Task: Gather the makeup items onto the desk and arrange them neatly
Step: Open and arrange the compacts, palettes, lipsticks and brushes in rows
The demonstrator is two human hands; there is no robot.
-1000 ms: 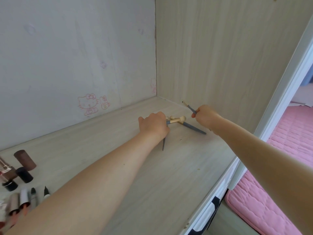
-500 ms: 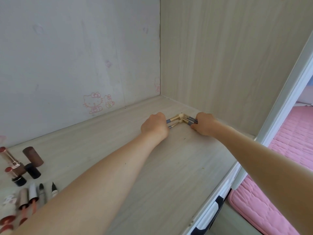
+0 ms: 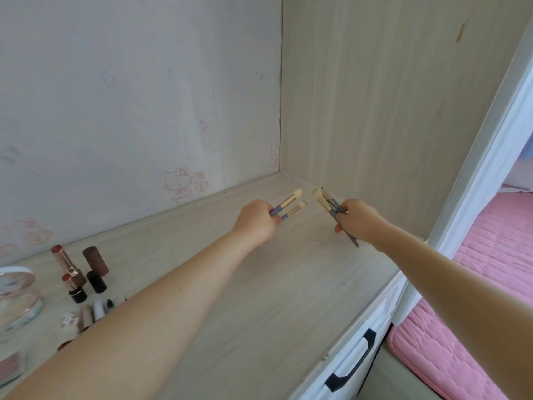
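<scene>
My left hand [image 3: 257, 220] grips two makeup brushes [image 3: 290, 204] with gold ferrules and cream tips, pointing up and to the right above the desk [image 3: 259, 298]. My right hand [image 3: 359, 220] holds a bundle of grey-handled brushes [image 3: 326, 202], their tips pointing up-left toward the other pair. Both bundles are lifted off the wooden desk near its far right corner. At the far left of the desk stand open lipsticks [image 3: 64, 262] and dark caps [image 3: 95, 259], with more tubes [image 3: 89, 311] partly hidden by my left forearm.
A round mirror [image 3: 16, 295] sits at the left edge. A wooden side panel [image 3: 375, 111] closes the desk on the right. Below the front edge is a white drawer with a black handle [image 3: 353, 362]. A pink mattress [image 3: 476, 313] lies lower right.
Both hands have lifted off the desk with the brushes, and the two bundles, whose tips met half a second ago, are now apart.
</scene>
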